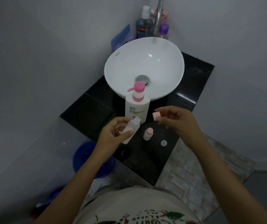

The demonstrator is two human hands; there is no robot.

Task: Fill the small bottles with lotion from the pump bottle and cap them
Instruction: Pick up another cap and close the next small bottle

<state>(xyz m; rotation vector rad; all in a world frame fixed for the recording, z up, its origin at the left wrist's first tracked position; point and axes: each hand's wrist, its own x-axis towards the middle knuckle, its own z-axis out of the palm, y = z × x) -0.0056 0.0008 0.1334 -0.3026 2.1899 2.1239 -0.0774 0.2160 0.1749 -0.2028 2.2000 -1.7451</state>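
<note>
My left hand [113,131] grips a small translucent bottle [132,129], uncapped and tilted, with white lotion in its lower part. Its open neck points up toward the white pump bottle [136,109] with a pink pump head, which stands on the black counter [87,113] in front of the basin. My right hand [176,120] pinches a pink cap [156,116] to the right of the bottle's neck, a short gap away. A second small bottle [147,134] with a pink cap stands upright on the counter below. A small pale round lid or bottle [163,143] rests to its right.
A white basin [143,67] sits behind the pump bottle, with a chrome tap [158,16] above it. Toiletry bottles [143,24] and a blue pouch [122,38] crowd the back corner. A blue bucket [87,157] is on the floor left of the counter. Walls close in on both sides.
</note>
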